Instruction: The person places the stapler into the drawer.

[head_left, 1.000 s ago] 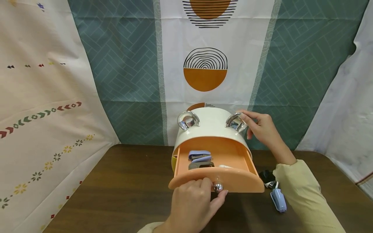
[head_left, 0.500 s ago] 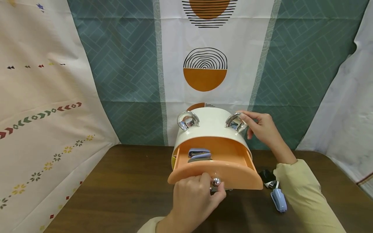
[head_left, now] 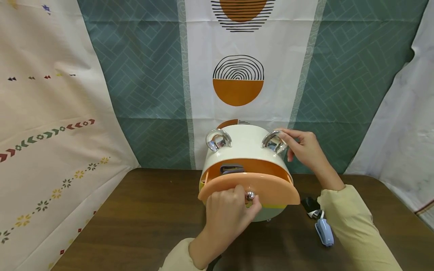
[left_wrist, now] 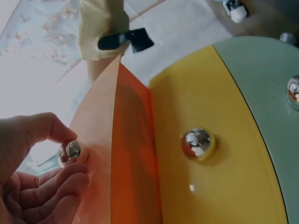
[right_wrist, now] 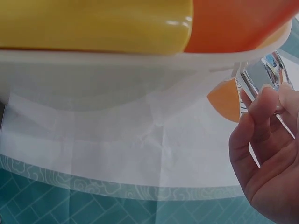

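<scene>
A white, round-topped drawer box with two shiny silver ears stands on the table. Its orange top drawer is partly pulled out, and a dark stapler-like item shows inside. My left hand pinches the drawer's round silver knob between thumb and fingers. In the left wrist view, a yellow drawer and a green drawer sit flush below the orange one. At the upper right of the box, my right hand grips the right silver ear with thumb and fingertips.
On the brown wooden table, right of the box, lie a light blue stapler-shaped item and a small black item beside my right sleeve. A patterned cloth hangs close behind the box.
The left hand has pushed the orange drawer inward, away from me. The lower front of the box now shows beneath it, and less of the contents is visible. The right hand stays on the ear.
</scene>
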The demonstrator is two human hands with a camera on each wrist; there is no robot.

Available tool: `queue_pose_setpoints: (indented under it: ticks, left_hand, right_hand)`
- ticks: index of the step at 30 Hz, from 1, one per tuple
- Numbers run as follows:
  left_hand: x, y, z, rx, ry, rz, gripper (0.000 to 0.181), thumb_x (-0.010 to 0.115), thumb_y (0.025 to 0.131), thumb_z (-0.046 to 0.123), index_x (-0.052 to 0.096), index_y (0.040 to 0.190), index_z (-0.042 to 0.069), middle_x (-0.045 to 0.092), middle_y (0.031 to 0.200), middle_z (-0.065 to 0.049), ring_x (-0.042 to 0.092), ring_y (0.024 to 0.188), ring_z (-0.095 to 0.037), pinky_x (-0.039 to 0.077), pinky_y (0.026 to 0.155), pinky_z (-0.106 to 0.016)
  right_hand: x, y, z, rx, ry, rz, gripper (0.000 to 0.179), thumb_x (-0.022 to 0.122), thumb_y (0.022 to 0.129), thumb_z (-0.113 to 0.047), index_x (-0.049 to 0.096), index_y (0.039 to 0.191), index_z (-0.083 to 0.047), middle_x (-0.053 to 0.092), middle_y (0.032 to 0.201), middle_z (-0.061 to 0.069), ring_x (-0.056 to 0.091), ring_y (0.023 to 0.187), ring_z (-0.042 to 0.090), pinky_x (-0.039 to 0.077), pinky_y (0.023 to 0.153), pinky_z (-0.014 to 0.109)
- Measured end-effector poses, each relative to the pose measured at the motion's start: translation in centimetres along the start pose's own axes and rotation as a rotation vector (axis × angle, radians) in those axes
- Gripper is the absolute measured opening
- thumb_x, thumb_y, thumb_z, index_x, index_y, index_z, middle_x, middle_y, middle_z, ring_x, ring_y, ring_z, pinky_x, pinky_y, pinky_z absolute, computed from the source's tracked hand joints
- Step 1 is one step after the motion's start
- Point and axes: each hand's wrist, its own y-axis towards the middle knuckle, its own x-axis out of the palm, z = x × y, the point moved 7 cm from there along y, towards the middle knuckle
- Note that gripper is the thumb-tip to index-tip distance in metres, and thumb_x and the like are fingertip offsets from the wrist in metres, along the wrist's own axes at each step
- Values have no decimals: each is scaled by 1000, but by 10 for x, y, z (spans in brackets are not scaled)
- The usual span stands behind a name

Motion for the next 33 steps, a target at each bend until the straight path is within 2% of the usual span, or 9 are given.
queue_pose_setpoints:
  ticks: [8,14,25,33]
  left_hand:
    - [22,9,-10,-45,-9,-80,45,69,66,28,30,46,16,19,43,7,15,37,-6,6,40,-16]
    - [33,14,-16,-81,-6,-126,45,66,70,28,31,46,15,18,44,7,17,36,-7,8,38,-16]
    - [44,20,-21,-117,-20,-196,41,64,73,27,35,48,14,22,44,5,23,35,-9,14,36,-16]
    - [45,20,-22,-123,-28,-206,41,63,73,27,35,48,13,22,43,5,23,35,-9,14,36,-16]
  right_hand:
    - [0,-1,-4,-4,0,-6,32,49,94,-13,56,120,5,51,45,15,45,37,6,26,33,28]
    - [-1,-1,-4,-15,3,4,30,49,94,-11,58,118,5,51,45,15,45,37,6,27,33,28]
    - [0,0,-3,-11,8,11,30,49,94,-11,58,118,5,51,45,15,46,37,6,27,33,27]
    - [-1,0,-1,-12,4,15,29,49,94,-11,59,118,3,51,45,14,45,37,7,26,33,27]
